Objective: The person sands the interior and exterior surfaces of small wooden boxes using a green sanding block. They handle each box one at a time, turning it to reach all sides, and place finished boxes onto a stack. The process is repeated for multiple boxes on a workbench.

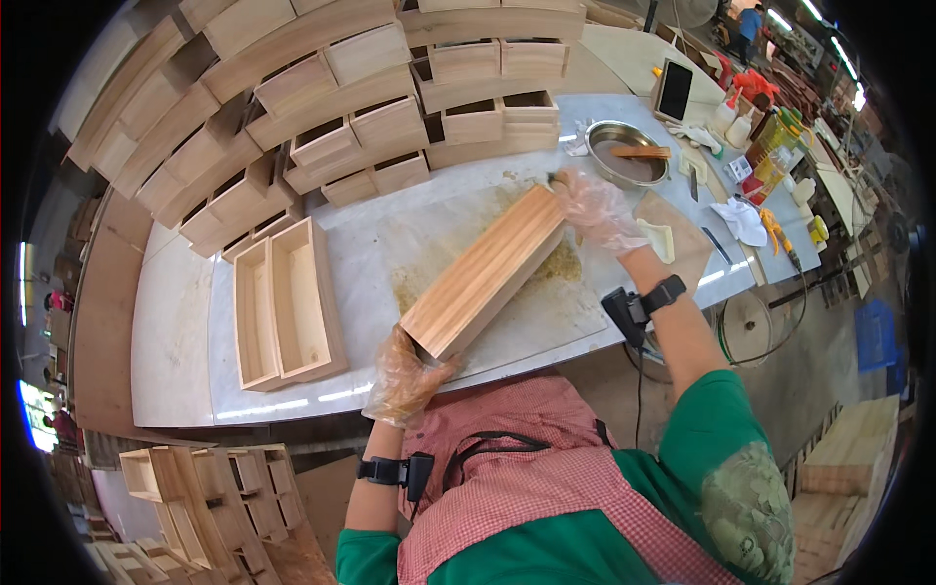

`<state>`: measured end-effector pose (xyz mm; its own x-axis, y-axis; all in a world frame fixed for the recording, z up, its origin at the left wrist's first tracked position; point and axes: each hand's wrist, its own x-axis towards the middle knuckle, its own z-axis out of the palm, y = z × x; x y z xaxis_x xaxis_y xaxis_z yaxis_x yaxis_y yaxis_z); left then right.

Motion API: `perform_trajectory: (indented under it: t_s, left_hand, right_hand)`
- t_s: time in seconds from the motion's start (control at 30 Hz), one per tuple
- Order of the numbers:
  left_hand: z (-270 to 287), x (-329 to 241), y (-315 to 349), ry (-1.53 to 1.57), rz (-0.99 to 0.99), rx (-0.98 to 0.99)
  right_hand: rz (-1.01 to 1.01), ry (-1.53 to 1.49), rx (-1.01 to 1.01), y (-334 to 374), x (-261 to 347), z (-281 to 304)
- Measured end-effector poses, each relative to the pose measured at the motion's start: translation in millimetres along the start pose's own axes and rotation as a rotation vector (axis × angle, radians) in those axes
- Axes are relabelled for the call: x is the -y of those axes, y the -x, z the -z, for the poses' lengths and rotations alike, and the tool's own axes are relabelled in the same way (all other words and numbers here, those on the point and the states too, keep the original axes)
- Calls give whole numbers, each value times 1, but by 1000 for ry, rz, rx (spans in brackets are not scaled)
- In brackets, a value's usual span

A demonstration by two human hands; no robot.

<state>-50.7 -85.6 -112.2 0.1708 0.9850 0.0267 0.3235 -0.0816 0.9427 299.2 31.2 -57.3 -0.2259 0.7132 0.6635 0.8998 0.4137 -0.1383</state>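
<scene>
A long, narrow wooden box (492,263) lies slantwise on the stained middle of the work table, a smooth, grained face upward. My left hand (405,380), in a clear plastic glove, grips its near left end, the thumb along the lower edge. At the far right end is my right hand (595,210), gloved the same way, its fingers closed. Something small and dark shows at those fingertips, too little to name. Left of the box stand two open wooden boxes (304,312), side by side and touching.
Stacked wooden boxes (380,127) fill the table's back left. A steel bowl (624,127) of brownish liquid, with a wooden-handled tool across it, stands beyond my right hand. Farther right are a phone (675,90), bottles, a white cloth (741,222) and a yellow power tool (777,237).
</scene>
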Motion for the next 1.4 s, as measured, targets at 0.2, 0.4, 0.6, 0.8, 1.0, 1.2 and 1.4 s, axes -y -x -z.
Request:
perform_trajectory:
  t_s: [0.2,0.4,0.6,0.8,1.0,1.2,1.4]
  left_hand:
    - [-4,-4,3,62,-3,-12]
    - [1,-8,1,0,10,14]
    - [7,-9,1,-245,-31,26]
    - [6,7,1,-308,-93,-46]
    - [9,-2,3,-153,-119,-74]
    - [4,20,1,-121,-224,-126]
    - [13,6,1,-276,-165,-96]
  right_hand:
    - [468,499,-23,51,86,-6]
    - [-315,54,161,26,36,21]
    - [324,65,22,49,124,5]
    - [465,167,34,38,97,-4]
    - [344,-206,401,34,181,13]
    - [294,-257,465,6,222,9]
    - [362,-234,419,14,224,18]
